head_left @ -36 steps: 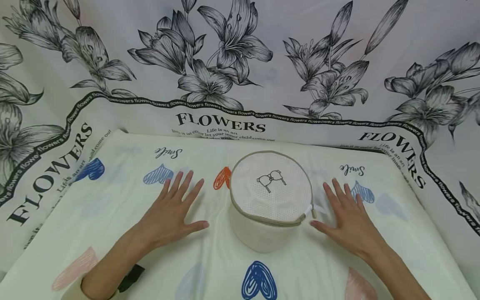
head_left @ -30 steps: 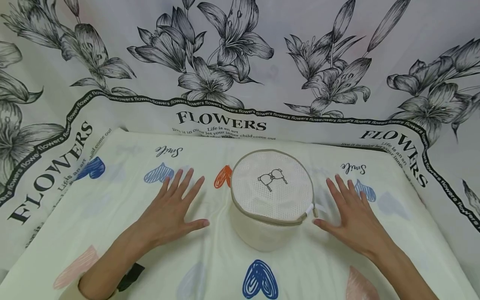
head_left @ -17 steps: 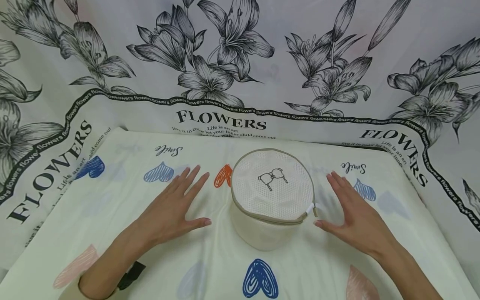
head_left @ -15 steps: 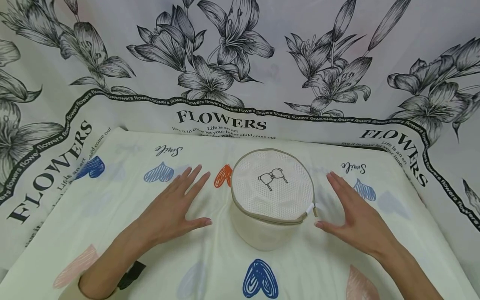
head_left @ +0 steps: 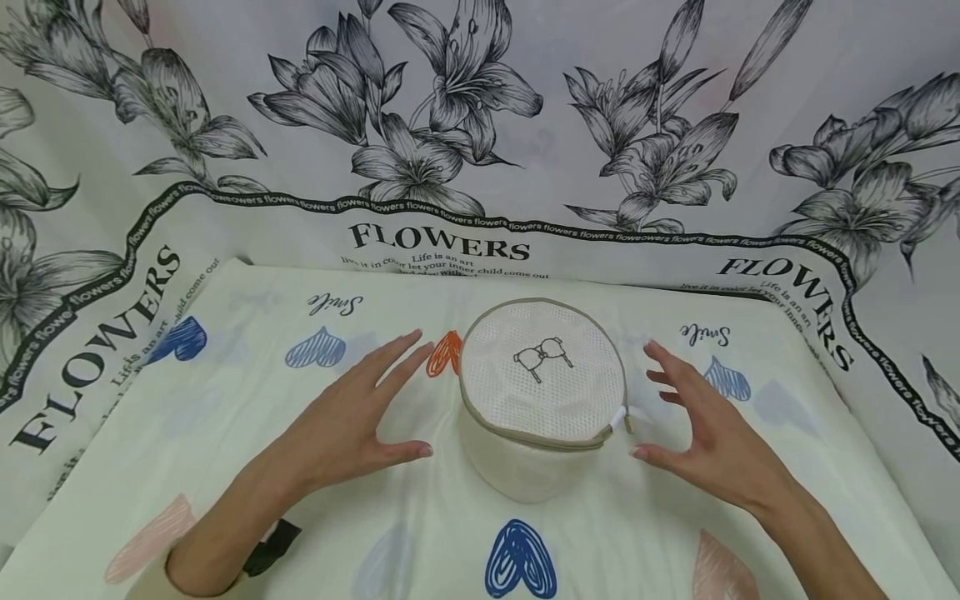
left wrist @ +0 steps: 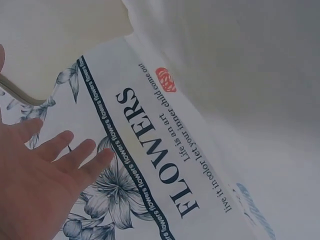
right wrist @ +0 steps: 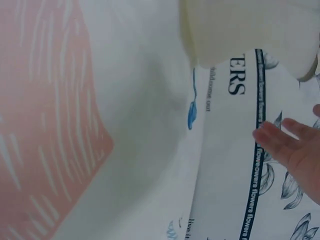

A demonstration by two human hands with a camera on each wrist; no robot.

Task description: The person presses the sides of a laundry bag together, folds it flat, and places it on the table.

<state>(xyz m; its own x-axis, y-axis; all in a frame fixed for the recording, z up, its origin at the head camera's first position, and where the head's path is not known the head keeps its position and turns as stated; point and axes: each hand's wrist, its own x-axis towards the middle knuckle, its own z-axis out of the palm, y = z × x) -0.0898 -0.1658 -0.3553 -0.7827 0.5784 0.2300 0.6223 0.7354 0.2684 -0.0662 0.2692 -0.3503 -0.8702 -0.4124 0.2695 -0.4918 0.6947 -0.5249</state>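
A round cream zippered bag [head_left: 543, 375] stands upright in the middle of the head view, its mesh lid facing up with a drawing of eyeglasses on it. Brown piping runs round the lid, and a zipper pull [head_left: 628, 425] hangs at the right edge. To the left of the bag, my left hand [head_left: 345, 429] is held apart from it, thumb and fingers spread. My right hand [head_left: 712, 446] stays off the right side, fingers slightly bent, holding nothing. The bag's side shows in the left wrist view [left wrist: 65, 35] and the right wrist view [right wrist: 245, 35].
Under the bag lies a white cloth [head_left: 420, 533] printed with hearts and the word Smile. Behind it rises a white fabric [head_left: 487, 192] with black lilies and FLOWERS lettering. A black piece [head_left: 272, 547] sits by the left wrist.
Both hands have turned from palms-down and spread to palms facing inward. The left hand has moved slightly right, towards the bag; the right fingers have bent a little. The bag stays in place.
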